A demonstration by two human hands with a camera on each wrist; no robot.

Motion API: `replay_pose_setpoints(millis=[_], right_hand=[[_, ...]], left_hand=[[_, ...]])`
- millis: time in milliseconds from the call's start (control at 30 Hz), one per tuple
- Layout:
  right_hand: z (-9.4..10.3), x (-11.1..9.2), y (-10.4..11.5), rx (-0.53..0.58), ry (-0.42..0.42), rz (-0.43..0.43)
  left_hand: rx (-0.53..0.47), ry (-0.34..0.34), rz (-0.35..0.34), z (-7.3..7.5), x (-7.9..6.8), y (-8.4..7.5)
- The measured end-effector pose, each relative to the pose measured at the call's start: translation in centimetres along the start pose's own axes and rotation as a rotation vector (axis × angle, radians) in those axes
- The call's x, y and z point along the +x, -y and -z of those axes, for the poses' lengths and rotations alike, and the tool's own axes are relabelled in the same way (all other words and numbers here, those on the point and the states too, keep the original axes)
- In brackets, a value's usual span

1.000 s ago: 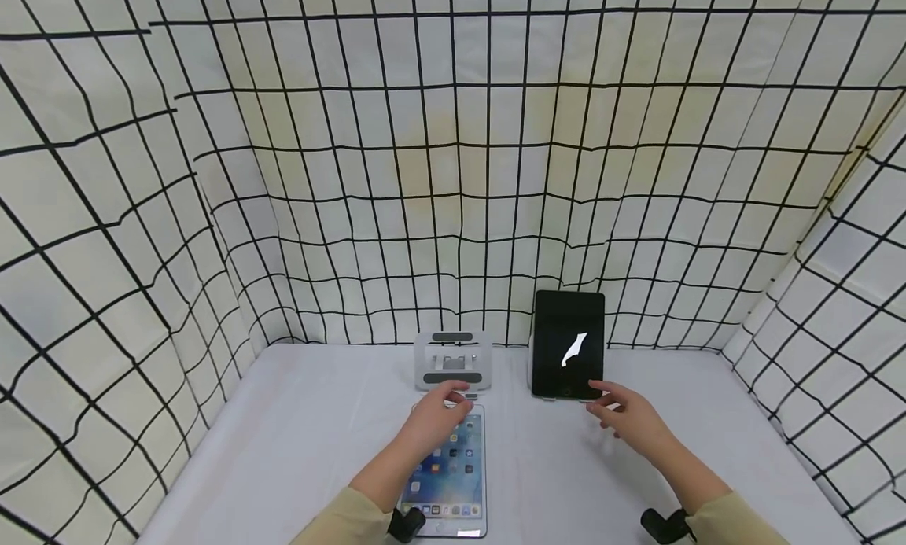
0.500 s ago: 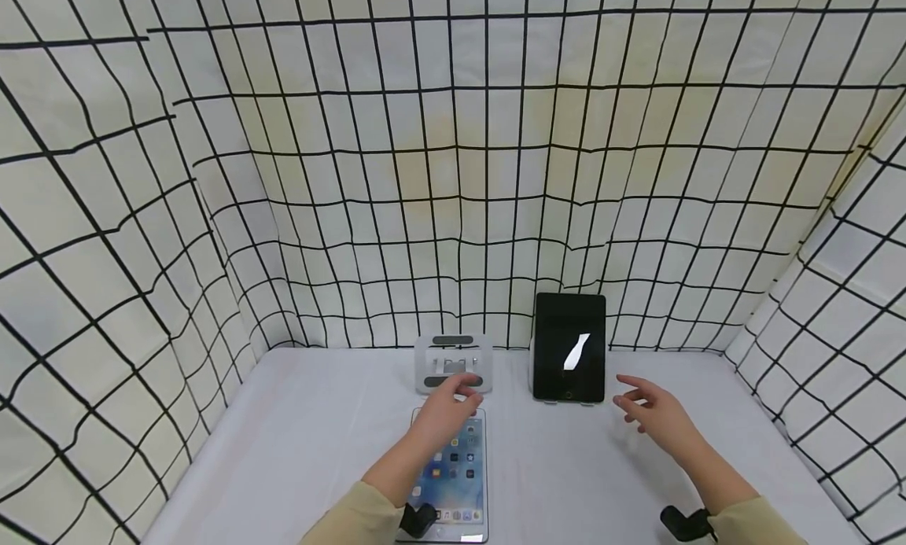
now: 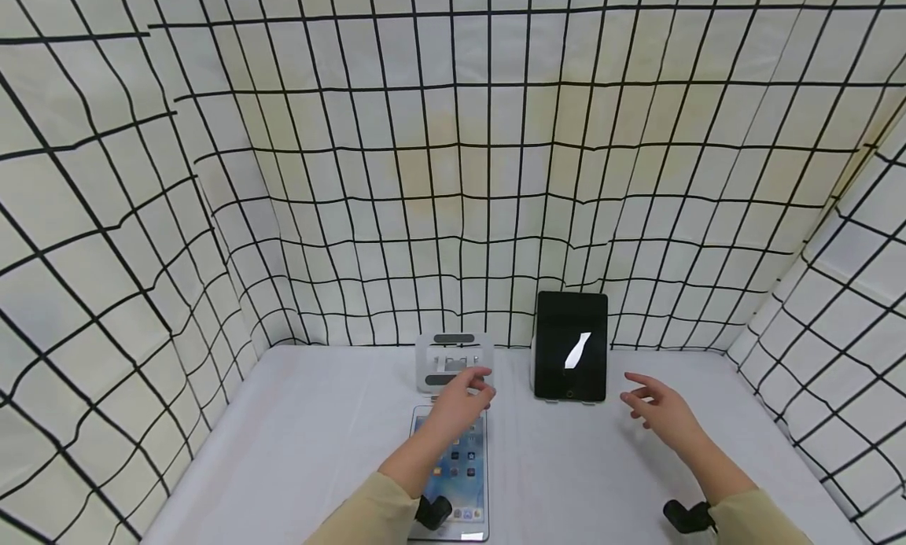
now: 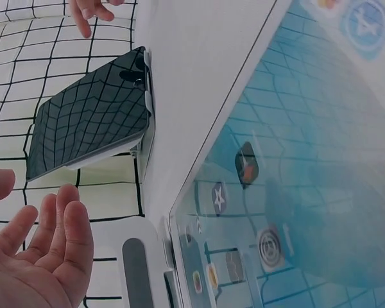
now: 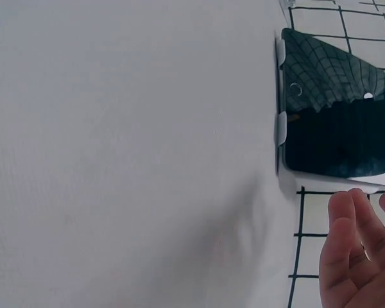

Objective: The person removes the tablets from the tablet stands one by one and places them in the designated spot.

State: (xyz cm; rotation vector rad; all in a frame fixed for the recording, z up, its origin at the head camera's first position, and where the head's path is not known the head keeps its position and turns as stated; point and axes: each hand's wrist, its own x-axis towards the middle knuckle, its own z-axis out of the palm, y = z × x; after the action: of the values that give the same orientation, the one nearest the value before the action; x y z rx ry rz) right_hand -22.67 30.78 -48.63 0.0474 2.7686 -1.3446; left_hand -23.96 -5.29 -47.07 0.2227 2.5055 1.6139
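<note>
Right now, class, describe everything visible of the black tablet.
The black tablet is a thin, glossy rectangle with a round button low on its front. Its dark screen reflects a grid. It leans back, portrait-wise, on a pale stand whose small lips catch its lower edge. The right hand is beside it, not touching.

The left hand (image 3: 456, 407) hides part of the white-framed rectangular tablet with a blue screen (image 3: 467, 484) and, beyond that tablet, a corner of the pale grey plastic stand (image 3: 442, 355).

a white table (image 3: 318, 427) bears a lit tablet (image 3: 465, 476) and two stands (image 3: 447, 362)
</note>
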Motion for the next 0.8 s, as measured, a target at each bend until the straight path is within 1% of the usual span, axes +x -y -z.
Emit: replay_pose_setpoints(millis=[167,467,667,800], right_hand=[[0.2,0.6,-0.8,0.031,0.006,-0.023],[0.3,1.5,-1.5,0.118,0.023,-0.083],[0.2,2.4,-1.3,0.132,0.017,-0.078],[0.1,3.2,-1.1,0.143,0.008,-0.076]], left_hand=[[-0.013,0.005,0.029,-0.7,0.4,-0.5],[-0.064,-0.017,0.022,-2.1,1.6,-1.2],[-0.083,-0.041,0.004,-3.0,2.7,-1.1],[-0.056,-0.070,-0.002,-3.6,3.6,-1.1]])
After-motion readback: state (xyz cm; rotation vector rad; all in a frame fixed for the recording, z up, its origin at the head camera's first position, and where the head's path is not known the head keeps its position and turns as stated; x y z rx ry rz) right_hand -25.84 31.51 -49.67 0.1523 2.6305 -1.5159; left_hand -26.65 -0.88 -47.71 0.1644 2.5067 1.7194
